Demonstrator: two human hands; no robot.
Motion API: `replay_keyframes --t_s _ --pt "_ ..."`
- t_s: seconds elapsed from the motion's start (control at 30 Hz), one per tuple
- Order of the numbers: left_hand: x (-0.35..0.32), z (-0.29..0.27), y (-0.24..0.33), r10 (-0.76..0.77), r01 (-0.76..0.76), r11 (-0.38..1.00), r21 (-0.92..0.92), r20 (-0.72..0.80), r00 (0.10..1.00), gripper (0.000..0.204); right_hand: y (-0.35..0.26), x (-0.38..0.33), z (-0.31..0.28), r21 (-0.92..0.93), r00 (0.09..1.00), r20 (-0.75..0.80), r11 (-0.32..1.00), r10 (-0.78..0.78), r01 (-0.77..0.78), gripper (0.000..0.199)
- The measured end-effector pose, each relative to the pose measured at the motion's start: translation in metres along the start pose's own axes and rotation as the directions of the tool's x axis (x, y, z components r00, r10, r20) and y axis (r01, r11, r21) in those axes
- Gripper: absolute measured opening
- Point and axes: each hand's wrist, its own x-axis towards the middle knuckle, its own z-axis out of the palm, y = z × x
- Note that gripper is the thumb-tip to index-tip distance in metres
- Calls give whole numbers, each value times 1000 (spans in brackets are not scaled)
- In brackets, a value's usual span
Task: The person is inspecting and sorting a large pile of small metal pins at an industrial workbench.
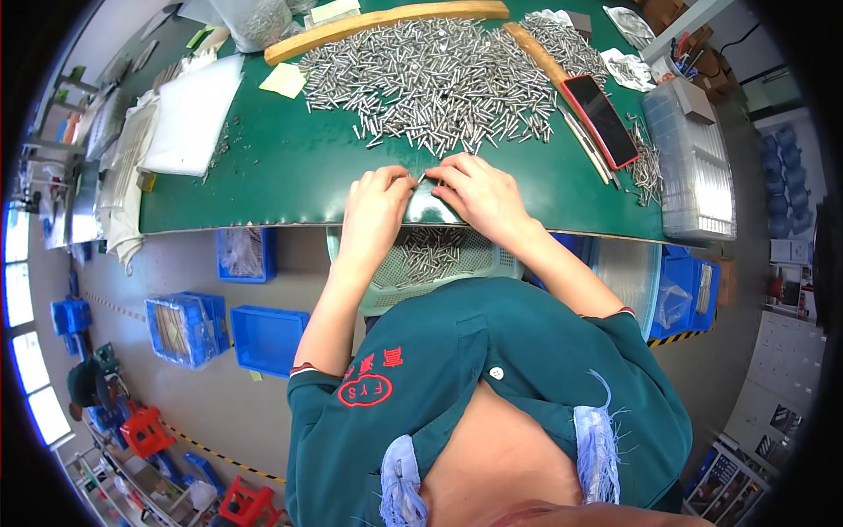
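Observation:
At the front edge of the green table [299, 180], my left hand [376, 204] and my right hand [485, 195] almost meet, palms down. The fingers of both are drawn together in a pinch. A small silvery metal pin [421, 177] shows between their fingertips. It seems to touch both hands, though fingers cover part of it. Just beyond spreads a large heap of similar metal pins [439, 83]. Below the table edge, in front of my body, a pale green plastic basket [378, 294] has more pins in it.
Curved wooden strips [386, 19] border the heap. A red-edged phone [600, 121] lies at the right, near clear plastic trays [694, 176]. White foam sheets [193, 119] lie at the left. Blue crates [268, 338] stand on the floor. Further off at lower left is another person [88, 382].

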Motion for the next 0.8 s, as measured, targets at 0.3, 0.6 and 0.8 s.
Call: replay_keyframes --t_s 0.3,0.6,0.8 --pt "5 10 10 -41 41 999 -10 -37 998 12 0 -5 -2 -19 997 78 1000 2 0 17" --pt "-11 -11 8 -81 81 997 22 40 996 13 -2 -4 0 18 999 7 999 -48 48 12" --pt "-5 -1 21 -59 60 993 -104 15 998 19 -5 -8 -3 50 996 84 999 9 -13 20"
